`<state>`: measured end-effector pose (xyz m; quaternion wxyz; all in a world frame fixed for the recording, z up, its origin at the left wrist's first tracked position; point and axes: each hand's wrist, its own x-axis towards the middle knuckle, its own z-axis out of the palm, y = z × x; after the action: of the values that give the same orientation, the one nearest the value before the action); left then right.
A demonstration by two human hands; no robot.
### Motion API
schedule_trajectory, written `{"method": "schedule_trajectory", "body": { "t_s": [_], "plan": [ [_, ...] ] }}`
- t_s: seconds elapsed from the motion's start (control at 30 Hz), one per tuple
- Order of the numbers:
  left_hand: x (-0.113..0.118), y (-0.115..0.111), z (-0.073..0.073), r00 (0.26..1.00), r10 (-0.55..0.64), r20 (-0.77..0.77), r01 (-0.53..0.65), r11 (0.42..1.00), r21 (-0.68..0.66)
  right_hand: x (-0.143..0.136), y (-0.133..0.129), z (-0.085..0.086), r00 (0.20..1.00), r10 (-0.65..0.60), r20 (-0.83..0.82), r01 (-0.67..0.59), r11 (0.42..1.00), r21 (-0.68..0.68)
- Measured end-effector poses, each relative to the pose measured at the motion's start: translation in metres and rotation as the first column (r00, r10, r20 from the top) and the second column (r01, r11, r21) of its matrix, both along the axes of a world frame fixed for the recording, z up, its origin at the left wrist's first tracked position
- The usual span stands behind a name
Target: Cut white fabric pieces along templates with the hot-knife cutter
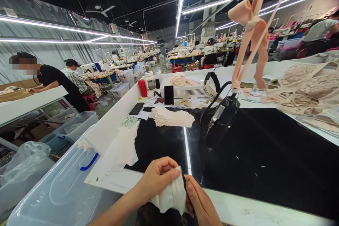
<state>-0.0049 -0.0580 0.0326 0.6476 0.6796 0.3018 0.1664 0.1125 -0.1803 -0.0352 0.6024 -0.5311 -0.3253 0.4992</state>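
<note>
A cream piece of fabric (171, 195) hangs in folds in front of me, below the near edge of the work table. My left hand (161, 176) pinches its top edge between thumb and fingers. At the fabric's right edge is my right hand (197, 196), its fingers closed. A thin dark thing (184, 179) shows between the cloth and the right fingertips; its kind is not clear. A stack of cream fabric pieces (172, 117) lies farther back on the black table surface (249, 155), and more cream pieces (124, 148) lie at the left.
A black corded tool with a metal part (218, 114) sits mid-table. Peach straps (254, 28) hang above it. Cream strips (304, 88) are heaped at the right. Phones (168, 94) and a red object (142, 88) stand behind. Left are a plastic bin (66, 187) and co-workers.
</note>
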Motion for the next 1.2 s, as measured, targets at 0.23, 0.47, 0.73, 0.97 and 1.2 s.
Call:
{"method": "schedule_trajectory", "body": {
  "t_s": [0.23,0.47,0.73,0.97,1.2],
  "plan": [
    [0.0,0.0,0.002,1.0,-0.002,-0.009,0.002,1.0,0.005,0.0,0.0,0.004,1.0,-0.004,-0.008,0.004,1.0,-0.01],
    [-0.003,0.001,-0.002,1.0,-0.013,-0.001,0.013,1.0,-0.001,-0.002,0.001,0.002,0.999,-0.02,-0.049,0.019,1.0,-0.024],
    [-0.004,-0.001,0.002,0.999,-0.019,-0.029,0.019,1.0,0.008,-0.003,0.0,-0.002,0.998,-0.031,-0.056,0.031,0.999,-0.015],
    [-0.005,0.0,0.001,0.998,-0.064,-0.021,0.064,0.998,0.0,-0.001,0.0,-0.004,0.999,-0.04,0.004,0.04,0.999,-0.002],
    [-0.006,0.002,0.007,0.996,-0.071,-0.05,0.072,0.997,0.024,0.013,-0.004,-0.013,0.971,-0.051,0.234,0.052,0.999,-0.001]
  ]
}}
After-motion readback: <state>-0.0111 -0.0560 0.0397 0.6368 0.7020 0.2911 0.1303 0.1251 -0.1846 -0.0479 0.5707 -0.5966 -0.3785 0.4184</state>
